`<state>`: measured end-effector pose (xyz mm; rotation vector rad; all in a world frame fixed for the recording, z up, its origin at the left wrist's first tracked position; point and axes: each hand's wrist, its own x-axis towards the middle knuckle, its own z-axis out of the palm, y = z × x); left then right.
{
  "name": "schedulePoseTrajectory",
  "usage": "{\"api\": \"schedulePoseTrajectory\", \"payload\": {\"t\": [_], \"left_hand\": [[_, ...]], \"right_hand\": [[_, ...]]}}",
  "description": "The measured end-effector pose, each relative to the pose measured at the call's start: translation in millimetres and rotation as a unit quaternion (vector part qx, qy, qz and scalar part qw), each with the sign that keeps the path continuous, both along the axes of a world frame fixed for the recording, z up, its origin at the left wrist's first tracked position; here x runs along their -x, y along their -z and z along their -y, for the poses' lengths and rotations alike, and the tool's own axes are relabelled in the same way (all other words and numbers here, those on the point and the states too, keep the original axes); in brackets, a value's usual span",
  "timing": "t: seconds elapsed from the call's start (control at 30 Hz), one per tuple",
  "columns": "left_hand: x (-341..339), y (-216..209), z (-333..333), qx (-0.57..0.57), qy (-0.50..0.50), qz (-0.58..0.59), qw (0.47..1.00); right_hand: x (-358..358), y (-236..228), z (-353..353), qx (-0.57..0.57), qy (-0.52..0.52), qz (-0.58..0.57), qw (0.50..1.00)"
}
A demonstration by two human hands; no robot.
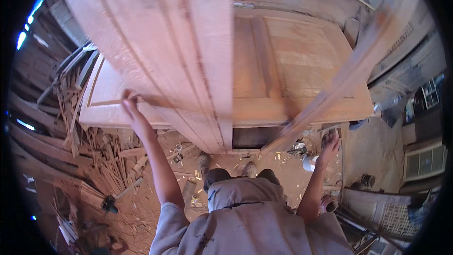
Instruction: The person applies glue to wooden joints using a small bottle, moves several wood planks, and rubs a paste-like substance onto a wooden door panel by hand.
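A large upright wooden frame stands in front of me, with a wide grooved board (188, 56) on its left and a narrow slanting stile (330, 89) on its right. My left hand (134, 106) is at the left edge of the wide board, fingers bent round it; the fingertips are partly hidden. Lower right of the stile, my right hand (329, 148) is raised, apart from the wood, its fingers loosely parted and slightly blurred. Behind the frame lies a panelled wooden door (306, 47), flat at about waist height.
Scrap wood strips (111, 160) pile up at the left. Shavings and small offcuts litter the earth floor (155, 198). A white container (309, 164) stands near my right hand. A woven-panel wooden piece (396, 217) lies at the lower right, and a window frame (424, 163) leans at far right.
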<state>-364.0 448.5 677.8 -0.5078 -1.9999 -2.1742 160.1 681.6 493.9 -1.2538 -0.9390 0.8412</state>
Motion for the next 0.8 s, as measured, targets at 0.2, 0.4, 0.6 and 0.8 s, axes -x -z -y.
{"api": "schedulePoseTrajectory", "payload": {"t": [0.2, 0.4, 0.6, 0.8], "left_hand": [[76, 32, -18, -0.058, 0.089, 0.071, 0.992], [73, 44, -11, -0.095, 0.136, 0.085, 0.983], [64, 45, -1, -0.091, 0.15, 0.115, 0.978], [58, 57, 45, -0.106, 0.191, 0.15, 0.964]], "right_hand": [[62, -83, -51, -0.11, -0.164, 0.104, 0.975], [78, -30, -86, 0.014, -0.217, 0.07, 0.974], [63, -43, -58, 0.016, -0.176, -0.006, 0.984], [42, -55, -23, -0.008, -0.206, -0.078, 0.975]]}}
